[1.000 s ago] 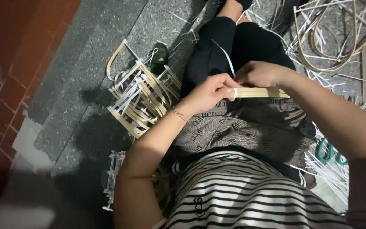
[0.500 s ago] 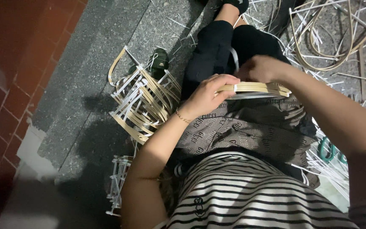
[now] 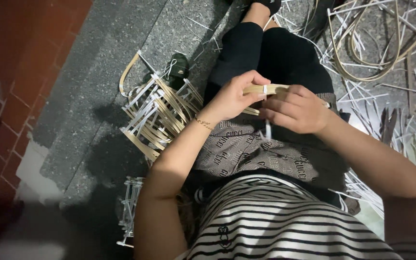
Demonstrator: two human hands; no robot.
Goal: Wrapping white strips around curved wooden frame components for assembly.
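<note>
Fingers: I see both sets pinched on the bamboo strips (image 3: 273,89), left hand (image 3: 234,98), right hand (image 3: 297,108) | strips over lap, white tie (image 3: 265,89) wrapped round | I'd grip close beside tie, strips flush | finished bundles (image 3: 157,118) on floor, left

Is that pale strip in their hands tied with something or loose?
Tied: a white band wraps the pale strip between left hand and right hand.

The scene was dim, lit from the upper right, where the pale strips (image 3: 362,43) caught the light. Deep shadow covered the lower left floor (image 3: 49,226). Focus was fairly sharp, edges slightly soft.
</note>
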